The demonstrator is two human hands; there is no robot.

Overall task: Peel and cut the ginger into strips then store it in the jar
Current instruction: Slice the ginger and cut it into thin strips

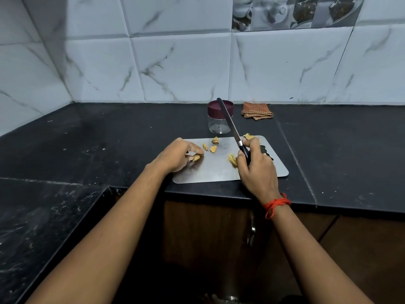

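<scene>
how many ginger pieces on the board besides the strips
5 ginger pieces: three clustered at the cutting board's far side, one beyond the right hand, one gripped by the left hand. Hands may hide more.

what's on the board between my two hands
Head view: a pile of ginger strips by the right hand, two ginger chunks farther back, otherwise bare board.

Home kitchen. Landmark: steel cutting board [219, 170] on black stone countertop [109, 139]. Behind board: lidded jar [219, 121] and folded checked cloth [257, 110], then marble-look wall tiles [186, 66]. Above those, right of board: picture tiles showing teacups [285, 12]. Below board: wooden cabinet door [208, 233].
</scene>
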